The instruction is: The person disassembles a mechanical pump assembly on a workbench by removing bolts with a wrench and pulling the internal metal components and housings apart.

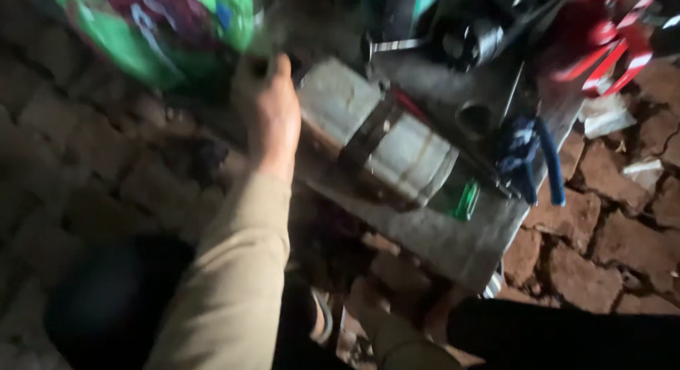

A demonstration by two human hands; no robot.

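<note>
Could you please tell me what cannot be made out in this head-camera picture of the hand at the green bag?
- Left hand: its fingers run into motion blur at the green bag, so the grip is unclear.
- Green bag: blurred and cut off by the top edge.
- Right hand: not identifiable; the lower right is dark.
- Grey block on the slab: its kind is lost to blur.
- Red item: cut off by the top-right corner.

green bag (pixel 159 30) blurred and cut off at top, fingers (pixel 282 64) indistinct
</note>
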